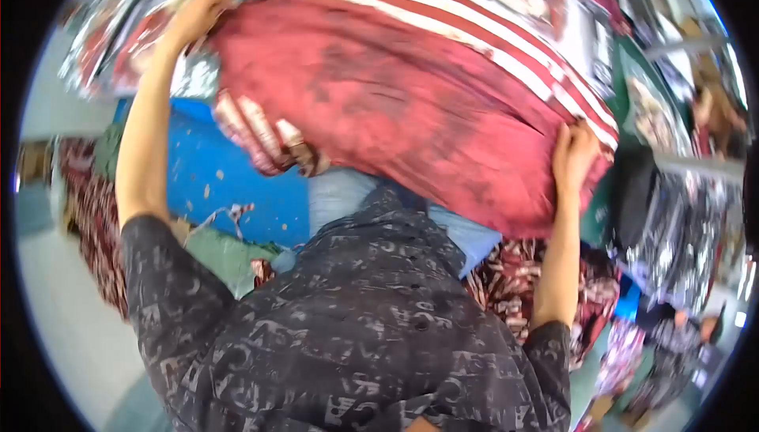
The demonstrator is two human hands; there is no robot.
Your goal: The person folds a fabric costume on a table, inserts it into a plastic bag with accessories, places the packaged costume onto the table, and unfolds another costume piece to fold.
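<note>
A wide red cloth (pixel 379 100) with white stripes along its far side is spread across the table before me, dark blotches over its middle. My left hand (pixel 204 15) is at the far left corner of the cloth, fingers curled at its edge; the fingertips are blurred. On the right, my right hand (pixel 579 155) pinches the cloth near its striped border, bunching creases toward the fingers. The near left corner, striped and patterned, hangs in folds over the table edge toward my lap.
Shiny plastic-wrapped packages (pixel 103 49) lie at the far left, and more dark wrapped packages (pixel 680 226) are stacked at right. Beneath the cloth's left side is a blue surface (pixel 229 179). Patterned red fabric (pixel 514 282) is heaped by my right side. Another person (pixel 680 333) is at lower right.
</note>
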